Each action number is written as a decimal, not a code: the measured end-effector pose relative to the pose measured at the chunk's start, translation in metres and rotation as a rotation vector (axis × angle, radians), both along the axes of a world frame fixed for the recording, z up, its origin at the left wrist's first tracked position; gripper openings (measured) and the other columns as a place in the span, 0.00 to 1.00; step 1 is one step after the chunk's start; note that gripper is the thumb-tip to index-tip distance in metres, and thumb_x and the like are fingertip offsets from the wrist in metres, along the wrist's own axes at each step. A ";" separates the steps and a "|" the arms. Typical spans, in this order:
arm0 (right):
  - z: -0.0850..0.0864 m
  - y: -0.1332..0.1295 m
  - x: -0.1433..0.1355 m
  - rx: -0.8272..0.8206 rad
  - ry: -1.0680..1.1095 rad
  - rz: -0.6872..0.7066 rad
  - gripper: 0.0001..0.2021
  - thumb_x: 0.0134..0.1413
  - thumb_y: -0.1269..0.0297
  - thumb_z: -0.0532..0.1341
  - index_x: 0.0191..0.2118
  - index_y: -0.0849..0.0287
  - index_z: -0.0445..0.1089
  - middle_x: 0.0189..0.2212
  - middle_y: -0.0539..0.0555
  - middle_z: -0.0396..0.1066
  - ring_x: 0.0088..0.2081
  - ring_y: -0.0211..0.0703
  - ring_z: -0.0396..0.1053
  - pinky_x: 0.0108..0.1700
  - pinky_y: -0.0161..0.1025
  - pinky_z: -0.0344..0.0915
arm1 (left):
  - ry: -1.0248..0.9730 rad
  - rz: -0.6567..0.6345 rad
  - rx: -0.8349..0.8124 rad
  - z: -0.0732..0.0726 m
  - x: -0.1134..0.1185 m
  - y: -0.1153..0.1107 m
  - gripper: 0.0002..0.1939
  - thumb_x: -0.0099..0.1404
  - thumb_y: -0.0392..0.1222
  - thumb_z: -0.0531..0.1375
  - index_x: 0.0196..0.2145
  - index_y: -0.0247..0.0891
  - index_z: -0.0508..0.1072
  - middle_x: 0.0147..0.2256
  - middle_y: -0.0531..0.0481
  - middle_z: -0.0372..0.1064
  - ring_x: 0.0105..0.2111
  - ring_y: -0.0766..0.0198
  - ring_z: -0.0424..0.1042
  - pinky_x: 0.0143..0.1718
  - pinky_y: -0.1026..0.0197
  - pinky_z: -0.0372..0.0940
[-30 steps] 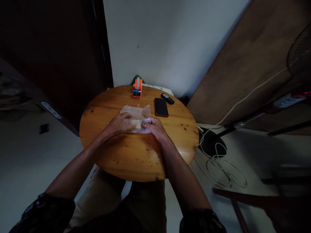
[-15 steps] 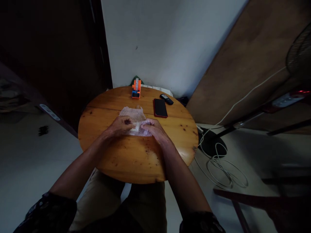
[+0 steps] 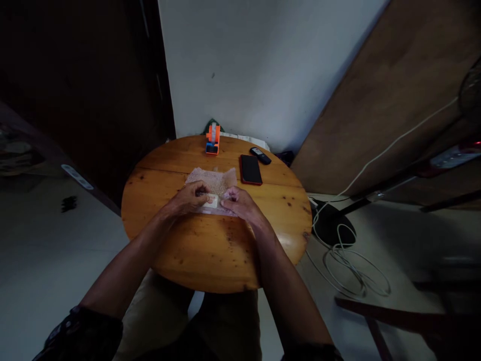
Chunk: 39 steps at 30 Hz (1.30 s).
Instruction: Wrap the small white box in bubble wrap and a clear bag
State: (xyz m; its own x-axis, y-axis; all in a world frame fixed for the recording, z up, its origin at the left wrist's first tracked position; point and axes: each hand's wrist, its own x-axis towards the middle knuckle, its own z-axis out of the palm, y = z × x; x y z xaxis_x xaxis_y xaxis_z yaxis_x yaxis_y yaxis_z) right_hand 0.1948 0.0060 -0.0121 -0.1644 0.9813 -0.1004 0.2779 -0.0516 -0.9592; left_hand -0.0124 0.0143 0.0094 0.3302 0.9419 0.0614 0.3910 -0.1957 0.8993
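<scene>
A sheet of bubble wrap [image 3: 214, 179] lies spread on the round wooden table [image 3: 199, 250], in front of me. On its near part rests a small white box [image 3: 212, 201] with a reddish mark on top. My left hand [image 3: 191, 197] is closed, thumb and fingers pinching the left end of the box. My right hand [image 3: 241, 202] is closed on the bubble wrap beside the box's right end. Its fingertips are partly hidden by the crumpled film.
An orange and blue tape dispenser [image 3: 213, 139] stands at the table's back edge. To the right lie a red-edged smartphone [image 3: 250, 169] and a dark handheld device [image 3: 260, 155]. White cable [image 3: 349, 271] coils on the floor at right, beside a fan's dark base [image 3: 334, 225].
The bubble wrap that covered the right part of the box has been opened back, so more of the white box shows. My right hand has shifted slightly nearer; the view has moved a little.
</scene>
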 end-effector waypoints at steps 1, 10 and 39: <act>-0.001 0.001 0.001 0.018 -0.024 -0.002 0.11 0.38 0.64 0.65 0.31 0.56 0.64 0.19 0.42 0.64 0.20 0.34 0.60 0.23 0.32 0.55 | 0.008 -0.008 -0.010 0.000 0.000 0.001 0.12 0.51 0.46 0.64 0.32 0.37 0.73 0.29 0.54 0.70 0.29 0.66 0.65 0.30 0.64 0.60; -0.001 -0.002 0.005 0.185 -0.329 -0.015 0.12 0.45 0.63 0.66 0.38 0.55 0.69 0.22 0.45 0.65 0.25 0.39 0.63 0.28 0.36 0.56 | 0.115 -0.133 0.002 0.005 -0.005 0.013 0.11 0.52 0.46 0.63 0.33 0.38 0.76 0.33 0.51 0.74 0.33 0.62 0.69 0.34 0.63 0.62; 0.032 -0.034 -0.029 0.813 -0.907 0.361 0.18 0.62 0.62 0.61 0.57 0.52 0.72 0.48 0.59 0.73 0.50 0.55 0.63 0.50 0.50 0.57 | 0.320 0.017 0.030 0.003 -0.056 0.008 0.19 0.49 0.41 0.55 0.39 0.36 0.76 0.27 0.53 0.69 0.26 0.64 0.66 0.26 0.65 0.59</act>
